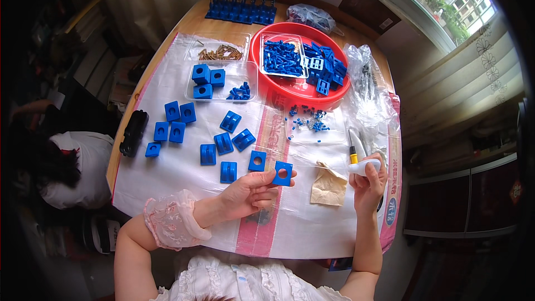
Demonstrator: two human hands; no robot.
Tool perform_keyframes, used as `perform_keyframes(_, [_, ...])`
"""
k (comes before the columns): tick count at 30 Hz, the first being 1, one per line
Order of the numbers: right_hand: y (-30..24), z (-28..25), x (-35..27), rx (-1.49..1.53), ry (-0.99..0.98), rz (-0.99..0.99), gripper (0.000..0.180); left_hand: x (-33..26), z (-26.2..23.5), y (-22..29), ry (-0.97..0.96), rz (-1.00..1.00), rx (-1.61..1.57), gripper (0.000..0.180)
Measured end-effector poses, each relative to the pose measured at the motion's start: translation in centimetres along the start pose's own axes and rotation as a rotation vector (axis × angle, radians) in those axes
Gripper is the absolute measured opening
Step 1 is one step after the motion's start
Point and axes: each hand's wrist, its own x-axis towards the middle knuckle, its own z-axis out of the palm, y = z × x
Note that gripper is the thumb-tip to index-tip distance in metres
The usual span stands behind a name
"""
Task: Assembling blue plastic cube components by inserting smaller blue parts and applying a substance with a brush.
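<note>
My left hand [245, 194] pinches a blue square block with a round hole [285, 181] at its edge, between thumb and fingers. My right hand [370, 188] is closed around a white, rounded, bottle-like object [362, 166]. A thin pale line, like a fine nozzle or rod, runs from it toward the held block; whether it touches cannot be made out. Just beyond my left fingers lies another holed blue block [257, 155]. Several grooved blue blocks [224, 144] sit farther off, and more holed blocks [177, 132] lie to the left.
A red basin [301, 97] holds blue parts. Beside it are a clear tray [253, 92] and brass-coloured pins [220, 53]. Small blue and metal bits [316, 122], a brown paper piece [329, 187] and a yellow-black handled tool [353, 156] lie nearby. Another person [83, 167] is at left.
</note>
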Motion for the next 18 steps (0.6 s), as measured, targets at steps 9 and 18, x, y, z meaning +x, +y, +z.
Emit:
perform_keyframes(9, [0.34,-0.14,0.01,-0.04,-0.003,-0.022,0.02,-0.02,0.04,0.0,-0.005,0.004,0.021,0.046])
perform_keyframes(18, [-0.06,0.0,-0.06,-0.01,0.003,0.001,0.017,-0.06,0.13,0.06,0.006,-0.004,0.025,0.047])
